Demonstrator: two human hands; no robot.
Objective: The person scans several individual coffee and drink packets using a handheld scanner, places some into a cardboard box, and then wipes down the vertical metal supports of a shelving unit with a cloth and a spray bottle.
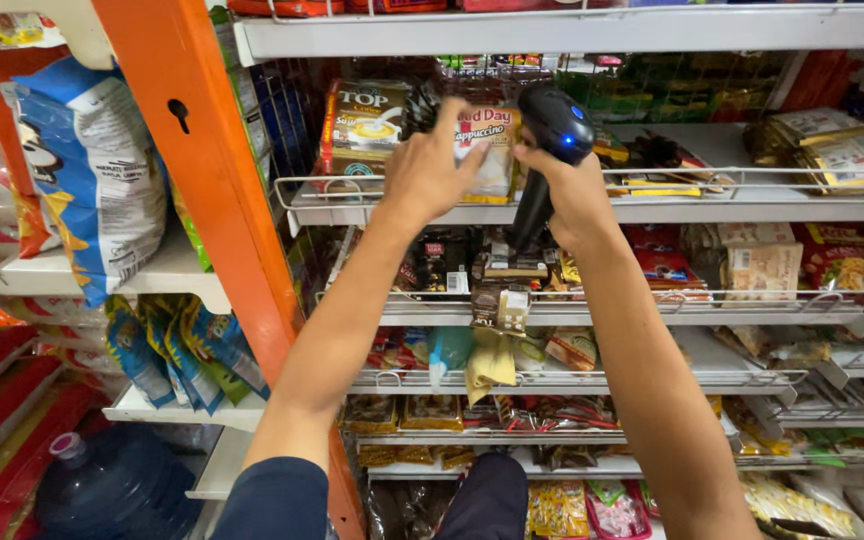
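Coffee packet (487,160) held up on the shelf (672,212)!
Left hand (430,172) grips it; right hand (567,195), touching, clutches black scanner (550,150).

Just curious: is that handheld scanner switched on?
On, it seems: the black scanner in the right hand shows a blue glow on its head.

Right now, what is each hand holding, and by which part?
Right hand grips a black handheld scanner by its handle. Left hand holds a coffee packet at its top edge.
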